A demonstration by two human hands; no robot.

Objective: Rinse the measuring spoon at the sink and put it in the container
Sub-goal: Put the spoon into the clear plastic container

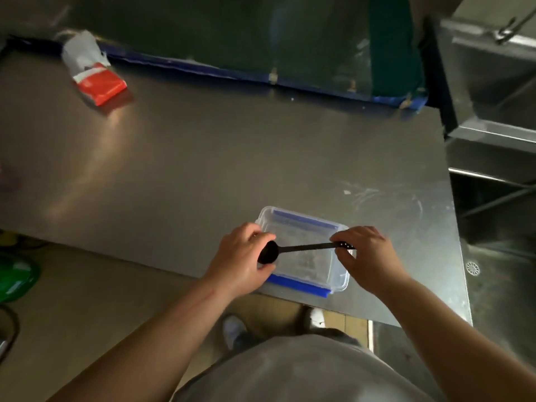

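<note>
Holding the spoon point(301, 248) level over the container point(304, 227) with 2 hands looks like a way to steady it, so you can lower or lift it without tipping; that is a judgement, not something the view proves.

Going left to right: in the upper left of the frame lies 1 red and white packet point(94, 72), well apart from your work and seemingly just left there. At the far left edge, lower down, sits 1 green thing point(16, 278) on the floor, too blurred to name.

Your left hand point(240, 262) is curled around the spoon's black bowl, fingers closed on it. The handle runs rightward across the open container, lower centre of the frame, to your right hand point(368, 256), whose fingertips pinch the handle's end, where small holes show. So the spoon is above the container, not clearly resting in it; I cannot tell whether it touches the rim.

The clear container with blue clips sits on the steel table point(203, 158) near its front edge, close to your body, likely so it is within easy reach.

At the right edge of the frame, 1 sink point(499, 274) with 1 drain shows; the short carry suits the rinse.

Count: 1 spoon, 1 container, 1 packet, 1 sink, 2 hands. No lid is visible.
</note>
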